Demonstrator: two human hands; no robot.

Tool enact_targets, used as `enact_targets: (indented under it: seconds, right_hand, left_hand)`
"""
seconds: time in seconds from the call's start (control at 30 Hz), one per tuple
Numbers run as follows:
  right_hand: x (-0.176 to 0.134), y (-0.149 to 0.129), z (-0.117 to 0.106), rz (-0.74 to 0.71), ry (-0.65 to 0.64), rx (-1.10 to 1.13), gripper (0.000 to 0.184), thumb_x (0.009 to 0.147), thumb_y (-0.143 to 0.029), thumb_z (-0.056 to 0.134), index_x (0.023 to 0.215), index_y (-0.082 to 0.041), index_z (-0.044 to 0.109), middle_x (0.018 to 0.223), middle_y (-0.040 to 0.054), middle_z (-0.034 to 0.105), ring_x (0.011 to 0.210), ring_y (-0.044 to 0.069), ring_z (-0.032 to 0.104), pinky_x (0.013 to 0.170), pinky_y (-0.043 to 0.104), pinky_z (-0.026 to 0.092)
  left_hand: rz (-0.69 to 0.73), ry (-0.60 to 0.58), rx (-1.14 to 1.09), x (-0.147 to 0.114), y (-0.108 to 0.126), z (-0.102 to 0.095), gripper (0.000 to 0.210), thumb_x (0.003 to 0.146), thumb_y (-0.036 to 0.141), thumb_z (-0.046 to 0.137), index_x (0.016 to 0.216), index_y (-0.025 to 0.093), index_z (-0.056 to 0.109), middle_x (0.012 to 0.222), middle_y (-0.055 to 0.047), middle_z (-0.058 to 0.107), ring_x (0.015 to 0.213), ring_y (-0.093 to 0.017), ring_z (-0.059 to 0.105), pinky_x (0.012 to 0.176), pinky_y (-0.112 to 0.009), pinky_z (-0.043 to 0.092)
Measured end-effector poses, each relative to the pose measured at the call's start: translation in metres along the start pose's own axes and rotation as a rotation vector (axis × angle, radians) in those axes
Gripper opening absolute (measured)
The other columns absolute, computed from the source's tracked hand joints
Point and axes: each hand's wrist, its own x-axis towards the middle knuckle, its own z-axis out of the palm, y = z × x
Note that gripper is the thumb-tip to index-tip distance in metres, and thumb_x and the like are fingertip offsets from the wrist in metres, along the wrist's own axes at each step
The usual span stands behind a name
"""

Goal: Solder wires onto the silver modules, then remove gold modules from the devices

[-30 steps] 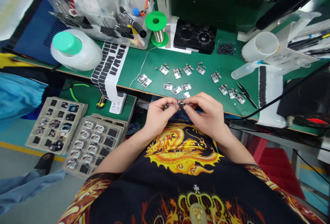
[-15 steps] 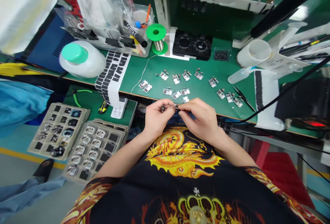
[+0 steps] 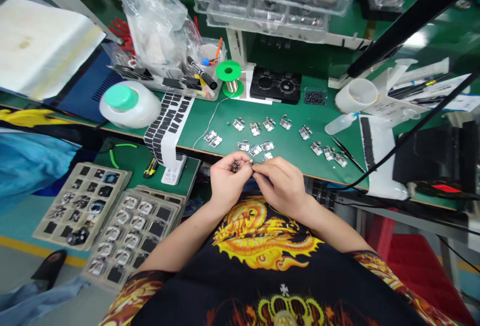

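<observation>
My left hand (image 3: pixel 230 178) is closed around a small metallic part (image 3: pixel 235 166), partly hidden by the fingers. Thumb and fingertips of my right hand (image 3: pixel 281 183) pinch at the same spot, touching the left fingertips; a tiny bit of metal shows between them. Both hands are held in front of my chest at the bench's near edge. Just beyond them, several small silvery assemblies (image 3: pixel 255 150) lie on the green bench top (image 3: pixel 225 111). More such assemblies (image 3: pixel 328 153) rest to the right, beside dark tweezers (image 3: pixel 348 154).
A solder wire spool (image 3: pixel 228 71), a white bottle (image 3: pixel 129 106) and a black two-well fixture (image 3: pixel 275 85) stand behind. Compartment trays (image 3: pixel 129 236) lie low at left. A small squeeze bottle (image 3: pixel 341 124) lies at right, near a black cable (image 3: pixel 420 141). Another person's foot (image 3: pixel 50 268) shows lower left.
The view has tilted up slightly, so the bench appears lower and more of the upper trays shows. My hands stay together, the right fingers drawn slightly closer to the left.
</observation>
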Motion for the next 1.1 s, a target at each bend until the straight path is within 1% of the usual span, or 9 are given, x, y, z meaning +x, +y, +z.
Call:
enact_targets:
  seconds: [0.23,0.3,0.4,0.47,0.6,0.8,0.97,1.03,1.1]
  right_hand:
    - [0.000,0.003,0.002,-0.052,0.075,-0.021,0.020,0.103,-0.011,0.072,0.121,-0.020,0.072,0.098,0.0057,0.078,0.086,0.018,0.075,0.079,0.035,0.067]
    - [0.000,0.003,0.002,-0.010,0.118,-0.010,0.021,0.102,-0.011,0.073,0.120,-0.022,0.073,0.098,0.0050,0.079,0.087,0.018,0.076,0.079,0.034,0.066]
    - [0.001,0.003,0.003,0.068,0.179,-0.008,0.020,0.100,-0.010,0.075,0.115,-0.024,0.074,0.095,0.0030,0.078,0.085,0.017,0.075,0.076,0.032,0.064]
    - [0.002,0.004,0.004,0.093,0.208,-0.020,0.019,0.099,-0.010,0.075,0.112,-0.024,0.073,0.092,0.0020,0.078,0.082,0.016,0.074,0.074,0.032,0.062]
    - [0.000,0.009,0.010,0.149,0.244,-0.052,0.014,0.101,-0.012,0.073,0.108,-0.024,0.073,0.090,0.0018,0.077,0.078,0.016,0.071,0.071,0.031,0.059]
    - [-0.004,0.011,0.011,0.175,0.253,-0.061,0.014,0.101,-0.013,0.071,0.108,-0.025,0.074,0.090,0.0026,0.078,0.080,0.017,0.070,0.072,0.032,0.058]
    - [0.001,0.013,0.007,0.259,0.266,-0.056,0.011,0.102,-0.016,0.069,0.104,-0.025,0.074,0.087,0.0014,0.077,0.077,0.017,0.070,0.072,0.035,0.058]
    - [0.005,0.020,0.004,0.283,0.304,-0.108,0.011,0.102,-0.016,0.068,0.100,-0.025,0.074,0.083,0.0009,0.076,0.075,0.016,0.069,0.071,0.035,0.058]
    - [0.008,0.029,-0.002,0.313,0.316,-0.145,0.011,0.101,-0.017,0.067,0.096,-0.024,0.074,0.079,0.0003,0.073,0.072,0.016,0.067,0.071,0.035,0.058]
  left_hand:
    - [0.025,0.028,-0.007,0.005,0.003,0.006,0.007,0.082,0.015,0.074,0.085,0.020,0.080,0.072,0.003,0.060,0.066,-0.010,0.049,0.063,-0.023,0.041]
    - [0.107,0.019,0.039,0.005,0.006,0.008,0.008,0.084,0.014,0.072,0.083,0.020,0.077,0.072,0.004,0.057,0.066,-0.010,0.048,0.063,-0.023,0.040]
    - [0.311,0.005,0.151,0.004,0.012,0.009,0.014,0.086,0.009,0.069,0.077,0.020,0.071,0.070,0.004,0.050,0.066,-0.010,0.047,0.063,-0.025,0.038]
    - [0.377,0.000,0.198,0.004,0.012,0.010,0.017,0.086,0.007,0.069,0.074,0.020,0.068,0.069,0.005,0.048,0.066,-0.010,0.045,0.063,-0.025,0.037]
    - [0.258,-0.027,0.139,0.008,0.006,0.014,0.015,0.085,0.009,0.068,0.075,0.020,0.067,0.068,0.005,0.048,0.065,-0.010,0.044,0.062,-0.025,0.036]
    - [0.171,-0.071,0.134,0.009,0.003,0.018,0.013,0.086,0.015,0.067,0.074,0.020,0.066,0.068,0.004,0.047,0.066,-0.012,0.044,0.064,-0.026,0.036]
    - [0.362,-0.049,0.315,0.006,0.011,0.017,0.019,0.085,0.014,0.069,0.068,0.021,0.062,0.067,0.003,0.048,0.068,-0.013,0.046,0.070,-0.029,0.038]
    - [0.259,-0.058,0.230,0.006,0.013,0.016,0.016,0.084,0.015,0.070,0.069,0.021,0.065,0.067,0.003,0.047,0.066,-0.012,0.044,0.067,-0.028,0.037]
    - [0.009,-0.106,-0.017,0.007,0.015,0.014,0.010,0.081,0.018,0.072,0.073,0.021,0.068,0.064,0.005,0.045,0.059,-0.010,0.037,0.058,-0.027,0.030]
